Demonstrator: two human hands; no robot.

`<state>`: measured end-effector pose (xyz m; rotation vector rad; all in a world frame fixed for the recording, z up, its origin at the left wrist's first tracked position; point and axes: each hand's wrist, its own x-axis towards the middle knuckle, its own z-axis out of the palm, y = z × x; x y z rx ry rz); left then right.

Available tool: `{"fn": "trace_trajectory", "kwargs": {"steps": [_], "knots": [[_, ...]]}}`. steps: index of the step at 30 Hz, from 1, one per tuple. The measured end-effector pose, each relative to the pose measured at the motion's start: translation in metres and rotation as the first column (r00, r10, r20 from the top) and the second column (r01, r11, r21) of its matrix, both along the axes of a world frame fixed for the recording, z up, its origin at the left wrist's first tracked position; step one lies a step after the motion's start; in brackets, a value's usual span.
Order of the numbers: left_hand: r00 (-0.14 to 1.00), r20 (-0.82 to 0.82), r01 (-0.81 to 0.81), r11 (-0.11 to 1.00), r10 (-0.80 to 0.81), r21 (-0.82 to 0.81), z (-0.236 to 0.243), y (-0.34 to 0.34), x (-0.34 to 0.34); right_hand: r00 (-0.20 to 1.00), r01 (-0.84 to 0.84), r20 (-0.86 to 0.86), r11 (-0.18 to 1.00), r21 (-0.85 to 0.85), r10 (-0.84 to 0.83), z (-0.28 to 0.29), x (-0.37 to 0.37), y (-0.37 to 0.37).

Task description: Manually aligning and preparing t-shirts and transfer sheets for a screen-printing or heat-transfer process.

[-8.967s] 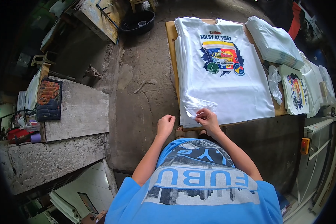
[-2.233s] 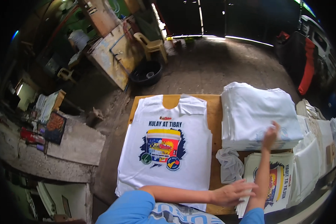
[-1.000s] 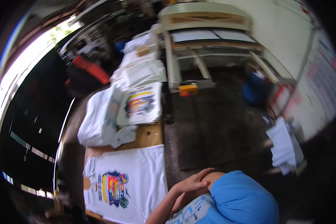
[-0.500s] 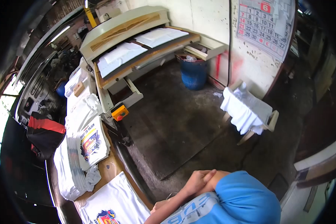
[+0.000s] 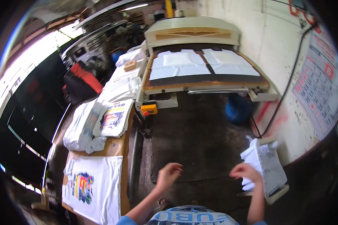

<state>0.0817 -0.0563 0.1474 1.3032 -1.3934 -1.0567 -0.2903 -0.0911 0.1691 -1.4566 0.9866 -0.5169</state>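
My left hand [image 5: 169,175] is held in the air in front of my body, its fingers loosely bent and nothing in them. Level with it on the right, my right hand [image 5: 246,172] also hangs empty with slightly curled fingers, close to white cloths [image 5: 261,159] draped over a chair. Farther off, two white shirts, one at left [image 5: 182,68] and one at right [image 5: 233,65], lie flat on the dark bed of a wide press machine [image 5: 193,33]. On the table to my left a white shirt with a colourful print [image 5: 107,180] is spread out.
Stacked white shirts [image 5: 80,127] and a printed pile [image 5: 118,118] stand on the brown table [image 5: 116,144]. An orange control box [image 5: 149,109] hangs at the machine's near left corner. A blue drum [image 5: 238,108] stands by the right wall, where a dark cable runs down.
My arms, crossed before with a hand on the upper arm, have come apart, and both hands now reach forward. The view has turned, so the machine sits nearer the middle.
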Motion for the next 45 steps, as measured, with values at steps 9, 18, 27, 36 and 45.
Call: {"fn": "trace_trajectory", "kwargs": {"steps": [9,18,27,36,45], "knots": [[0.805,-0.281,-0.455,0.848,0.522,0.273,-0.02,-0.038,0.058,0.984,0.177,-0.024,0.967,0.184,-0.175,-0.011,-0.047,-0.058],[0.756,0.239,-0.503,0.774,0.61,-0.384,0.036,-0.235,0.114,0.907,0.188,-0.228,0.823,-0.536,-0.355,0.02,0.025,-0.208],[0.452,0.607,-0.552,0.739,0.654,-0.387,0.034,-0.496,0.207,0.69,0.422,-0.078,0.487,-0.765,-0.719,0.038,0.097,-0.473],[0.211,0.888,-0.411,0.862,0.408,-0.298,-0.009,-0.611,0.225,0.378,0.413,-0.485,0.612,-0.674,-0.789,-0.01,0.147,-0.648],[0.172,0.917,-0.334,0.897,0.359,-0.288,-0.032,-0.647,0.232,0.221,0.337,-0.49,0.538,-0.773,-0.843,-0.049,0.155,-0.697]]}}
